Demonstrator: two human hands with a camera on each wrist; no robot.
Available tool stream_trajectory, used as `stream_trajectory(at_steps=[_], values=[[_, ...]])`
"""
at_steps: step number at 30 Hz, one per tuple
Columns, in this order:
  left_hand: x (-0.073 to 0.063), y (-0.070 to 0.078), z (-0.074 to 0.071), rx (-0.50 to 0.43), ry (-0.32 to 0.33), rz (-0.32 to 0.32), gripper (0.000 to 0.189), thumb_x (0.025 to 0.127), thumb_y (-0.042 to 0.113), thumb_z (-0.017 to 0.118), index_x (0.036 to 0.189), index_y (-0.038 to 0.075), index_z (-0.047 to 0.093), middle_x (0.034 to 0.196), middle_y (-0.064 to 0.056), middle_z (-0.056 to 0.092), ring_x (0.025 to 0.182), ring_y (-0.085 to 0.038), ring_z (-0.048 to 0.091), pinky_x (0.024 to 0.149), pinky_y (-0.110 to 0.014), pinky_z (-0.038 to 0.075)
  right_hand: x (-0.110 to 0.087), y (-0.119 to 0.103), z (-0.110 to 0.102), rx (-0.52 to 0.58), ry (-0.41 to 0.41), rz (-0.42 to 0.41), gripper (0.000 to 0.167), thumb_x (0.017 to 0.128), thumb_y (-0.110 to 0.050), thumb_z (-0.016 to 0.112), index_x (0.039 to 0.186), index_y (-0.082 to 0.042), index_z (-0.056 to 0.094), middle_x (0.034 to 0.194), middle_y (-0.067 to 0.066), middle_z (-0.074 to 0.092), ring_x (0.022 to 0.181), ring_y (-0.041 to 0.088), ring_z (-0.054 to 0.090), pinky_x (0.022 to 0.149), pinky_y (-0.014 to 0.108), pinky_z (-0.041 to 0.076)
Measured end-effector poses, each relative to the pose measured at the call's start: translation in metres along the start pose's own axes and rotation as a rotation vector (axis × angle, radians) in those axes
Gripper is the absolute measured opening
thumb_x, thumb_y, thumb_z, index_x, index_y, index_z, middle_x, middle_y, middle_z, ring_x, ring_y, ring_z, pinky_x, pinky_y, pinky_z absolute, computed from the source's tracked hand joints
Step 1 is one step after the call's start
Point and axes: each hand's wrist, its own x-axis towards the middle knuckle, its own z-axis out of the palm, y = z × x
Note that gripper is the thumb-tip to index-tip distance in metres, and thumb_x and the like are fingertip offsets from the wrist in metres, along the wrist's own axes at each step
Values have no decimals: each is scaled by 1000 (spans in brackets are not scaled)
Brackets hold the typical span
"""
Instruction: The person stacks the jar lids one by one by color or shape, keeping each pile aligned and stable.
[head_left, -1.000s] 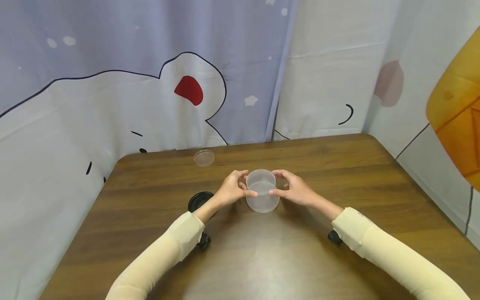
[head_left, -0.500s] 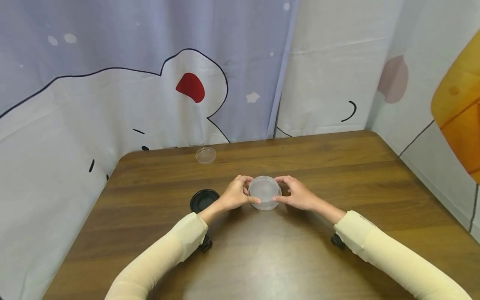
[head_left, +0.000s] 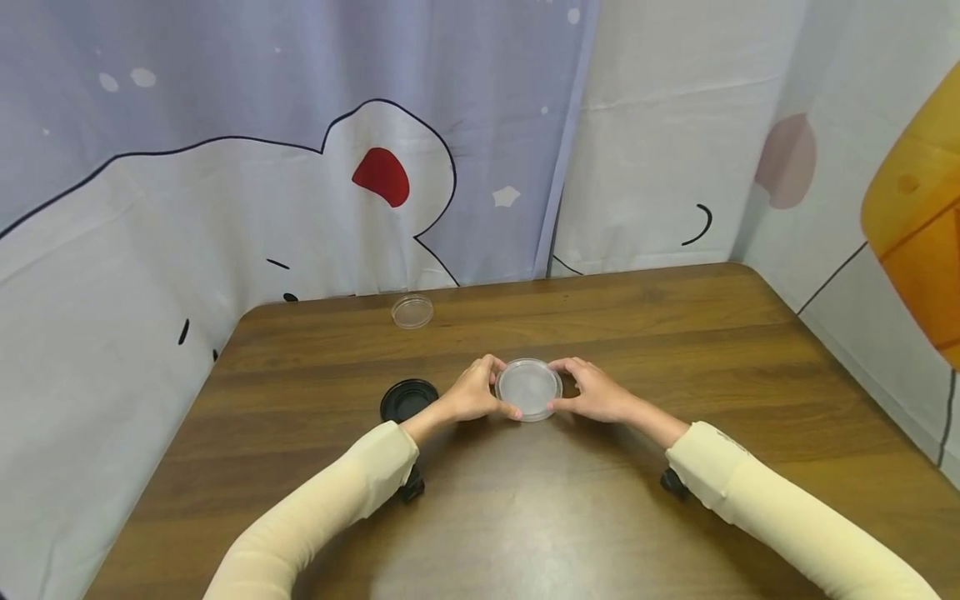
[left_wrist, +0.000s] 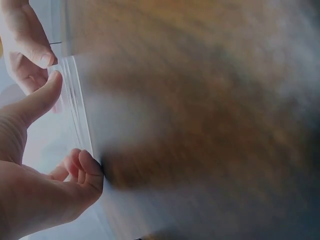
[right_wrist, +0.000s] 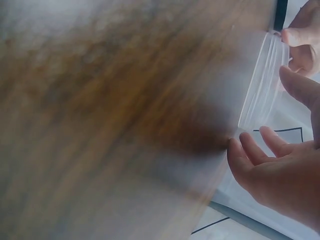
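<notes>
A clear round petri dish (head_left: 529,388) lies flat on the brown table between my two hands, its rims stacked close together. My left hand (head_left: 474,390) holds its left side, thumb at the near edge and fingers at the far edge. Opposite, my right hand (head_left: 596,392) holds the right side with thumb and fingertips spread along the rim. Edge-on, the dish (left_wrist: 76,107) shows thin layered rims beside the left thumb in the left wrist view. The right wrist view shows the dish (right_wrist: 262,82) with the right fingertips close against its lower end.
Another clear round dish (head_left: 412,312) lies near the table's back edge, left of centre. A black round base (head_left: 408,399) sits behind my left wrist, partly hidden by it. Printed curtains (head_left: 495,125) hang behind the wooden table (head_left: 660,333).
The upper clear piece has come down from a tilted, raised position and now lies level over the lower one. Both hands have lowered with it and stay at its sides.
</notes>
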Motion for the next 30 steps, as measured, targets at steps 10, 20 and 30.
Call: stream_trajectory(at_steps=[10,20,30], values=[[1,-1,1,16,-9,-17,75,68,20,90,126,-3,49,109,-16,54,99,-24,50,77,-27,42,0,-1,1,-43,-26,37,64,86,-25,74,135,8,48,136,28,52,124,44,46,101,59,42],[-1,-1,2,27,-17,-13,75,69,21,89,126,-2,47,109,-17,54,98,-24,51,78,-28,42,0,0,1,-50,-26,32,66,85,-24,75,136,8,47,137,29,52,124,45,47,102,59,41],[0,-1,2,47,-12,13,73,70,22,89,125,-2,46,104,-16,55,94,-23,51,75,-26,40,1,1,0,-9,-22,13,71,85,-22,76,138,11,43,134,29,53,121,42,50,97,51,49]])
